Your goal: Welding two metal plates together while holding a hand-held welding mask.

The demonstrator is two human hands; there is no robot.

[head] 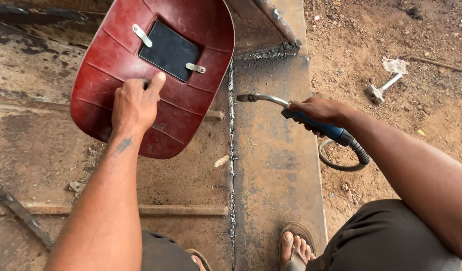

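Holding one red shield (pixel 150 75) and one welding torch (pixel 301 118), two hands.

Shield (pixel 155 75): scuffed, semi-gloss red plastic with a dark matt lens. Torch (pixel 296 113) at 3 o'clock: bright metal neck, blue plastic grip. Plate (pixel 276 165): rusted, rough steel.

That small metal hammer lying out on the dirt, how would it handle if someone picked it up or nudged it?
The metal hammer looks all steel, so probably stiff and heavy for its size. Its blocky head suggests it would not roll far. On loose dirt, a nudge would likely drag it, not slide it.
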